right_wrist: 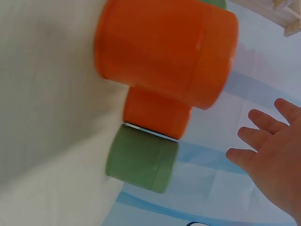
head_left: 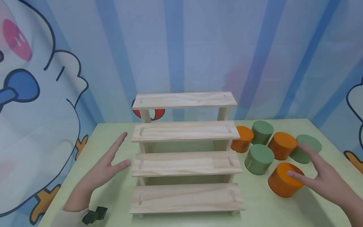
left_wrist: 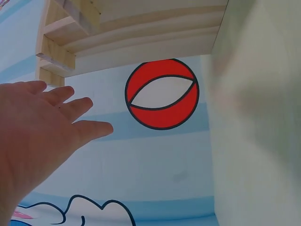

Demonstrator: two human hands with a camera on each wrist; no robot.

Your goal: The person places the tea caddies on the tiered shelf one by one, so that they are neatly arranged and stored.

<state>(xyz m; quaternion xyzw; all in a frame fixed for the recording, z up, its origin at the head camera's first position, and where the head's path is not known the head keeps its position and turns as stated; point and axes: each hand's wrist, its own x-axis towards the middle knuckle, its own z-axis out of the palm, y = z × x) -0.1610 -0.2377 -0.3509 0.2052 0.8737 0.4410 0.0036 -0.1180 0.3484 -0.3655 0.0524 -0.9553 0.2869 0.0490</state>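
A stepped wooden rack (head_left: 185, 164) of pale boards stands mid-table. To its left my left hand (head_left: 103, 171) hovers with fingers and thumb spread, holding nothing; the left wrist view shows the same hand (left_wrist: 51, 127) beside the rack's underside. On the right, several round lidded tins stand in a cluster, some orange, some green. My right hand (head_left: 326, 176) is over the nearest orange tin (head_left: 285, 180), thumb above its lid and fingers apart. In the right wrist view that orange tin (right_wrist: 164, 47) looms large, and the hand (right_wrist: 277, 155) grips nothing.
Behind the near orange tin stand a green tin (head_left: 259, 159), a second orange tin (head_left: 282, 145) and another green tin (head_left: 306, 148). A third orange tin (head_left: 242, 138) sits against the rack's right side. A printed blue cloth (head_left: 198, 47) hangs behind the pale green table (head_left: 113, 201).
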